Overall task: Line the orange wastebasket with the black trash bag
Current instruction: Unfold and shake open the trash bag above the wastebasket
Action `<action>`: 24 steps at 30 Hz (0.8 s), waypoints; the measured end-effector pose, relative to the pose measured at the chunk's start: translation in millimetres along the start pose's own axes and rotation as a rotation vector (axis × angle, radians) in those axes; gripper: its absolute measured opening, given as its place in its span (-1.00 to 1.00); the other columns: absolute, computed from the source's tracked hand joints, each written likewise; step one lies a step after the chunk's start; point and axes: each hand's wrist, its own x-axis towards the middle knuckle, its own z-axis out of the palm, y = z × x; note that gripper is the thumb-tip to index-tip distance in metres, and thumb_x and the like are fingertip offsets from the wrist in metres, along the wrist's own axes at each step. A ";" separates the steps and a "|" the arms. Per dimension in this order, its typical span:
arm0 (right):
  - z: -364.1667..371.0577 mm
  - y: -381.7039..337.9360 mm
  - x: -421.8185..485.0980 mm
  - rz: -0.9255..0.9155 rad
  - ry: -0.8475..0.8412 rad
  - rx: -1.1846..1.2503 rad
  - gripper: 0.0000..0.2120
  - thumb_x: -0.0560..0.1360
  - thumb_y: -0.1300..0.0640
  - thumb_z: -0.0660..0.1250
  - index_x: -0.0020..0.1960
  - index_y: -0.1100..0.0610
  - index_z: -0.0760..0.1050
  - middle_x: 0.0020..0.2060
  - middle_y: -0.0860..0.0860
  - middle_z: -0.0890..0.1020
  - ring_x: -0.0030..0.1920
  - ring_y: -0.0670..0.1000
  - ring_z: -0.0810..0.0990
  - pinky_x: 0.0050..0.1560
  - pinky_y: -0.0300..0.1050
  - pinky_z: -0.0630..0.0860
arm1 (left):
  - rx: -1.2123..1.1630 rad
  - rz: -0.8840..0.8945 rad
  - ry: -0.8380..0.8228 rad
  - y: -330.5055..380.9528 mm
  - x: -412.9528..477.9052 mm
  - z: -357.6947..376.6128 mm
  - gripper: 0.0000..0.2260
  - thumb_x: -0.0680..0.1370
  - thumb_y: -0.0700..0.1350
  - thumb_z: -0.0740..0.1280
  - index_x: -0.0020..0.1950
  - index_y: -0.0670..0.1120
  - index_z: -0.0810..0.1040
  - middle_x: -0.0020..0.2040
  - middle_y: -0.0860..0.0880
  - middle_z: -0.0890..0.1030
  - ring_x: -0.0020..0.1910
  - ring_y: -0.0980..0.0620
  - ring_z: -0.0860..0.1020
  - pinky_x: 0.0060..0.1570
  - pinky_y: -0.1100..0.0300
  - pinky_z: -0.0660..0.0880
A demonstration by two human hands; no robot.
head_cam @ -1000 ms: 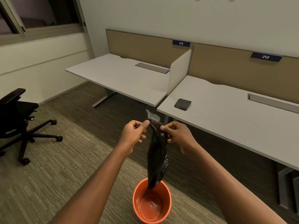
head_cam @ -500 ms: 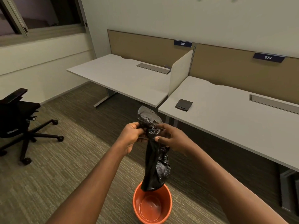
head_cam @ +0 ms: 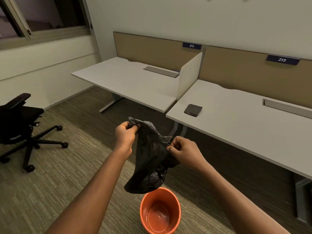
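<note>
Black trash bag [head_cam: 150, 159] held above orange wastebasket [head_cam: 160, 211], mouth pinched by left hand [head_cam: 125, 134] and right hand [head_cam: 184, 150], pulled apart. Wastebasket upright on carpet [head_cam: 50, 183], unlined.

Thin crinkly black plastic bag [head_cam: 150, 154], glossy smooth orange plastic wastebasket [head_cam: 160, 211], rough carpet [head_cam: 50, 191].

An office workspace was seen, with two white desks [head_cam: 131, 81] divided by tan partition panels [head_cam: 152, 48] carrying number plates 212 [head_cam: 191, 46] and 213 [head_cam: 282, 59] at upper right, and a black swivel chair [head_cam: 18, 125] on carpet at left.
</note>
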 end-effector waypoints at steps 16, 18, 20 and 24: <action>-39.9 -44.8 53.6 -0.128 -0.173 -0.083 -0.10 0.44 -0.02 0.54 0.61 -0.14 0.09 0.40 0.06 0.52 0.38 0.14 0.50 0.33 0.06 0.46 | -0.053 0.162 -0.470 64.3 -16.7 22.5 -0.85 0.58 -0.17 0.35 -0.18 -0.04 0.63 -0.24 -0.03 0.68 -0.19 0.02 0.66 -0.14 0.13 0.58; -44.8 -44.9 65.7 -0.141 -0.153 -0.116 -0.61 0.49 0.01 0.48 0.30 -0.11 0.52 0.07 -0.01 0.68 0.15 0.11 0.65 0.13 0.01 0.60 | -0.138 0.169 -0.487 71.5 -11.1 19.4 -0.85 0.57 -0.13 0.38 -0.20 -0.03 0.61 -0.24 -0.03 0.66 -0.20 -0.01 0.64 -0.11 0.10 0.57; -51.4 -45.3 72.8 -0.158 -0.132 -0.036 -0.91 0.53 0.02 0.43 0.03 -0.11 0.61 -0.10 -0.05 0.70 0.00 0.10 0.70 0.06 0.08 0.65 | -0.249 0.208 -0.398 76.7 -3.4 12.6 -0.80 0.56 -0.06 0.38 -0.27 0.00 0.54 -0.30 0.02 0.63 -0.26 0.03 0.60 -0.18 0.14 0.55; -67.4 -57.8 73.9 -0.100 -0.211 0.299 -0.85 0.56 0.01 0.41 0.12 -0.05 0.65 0.00 0.06 0.75 0.07 0.13 0.72 0.22 0.17 0.60 | -0.219 0.200 -0.204 63.9 17.6 2.0 -0.57 0.48 0.32 0.32 -0.01 -0.04 0.58 -0.11 0.00 0.67 -0.09 0.01 0.62 0.02 0.05 0.50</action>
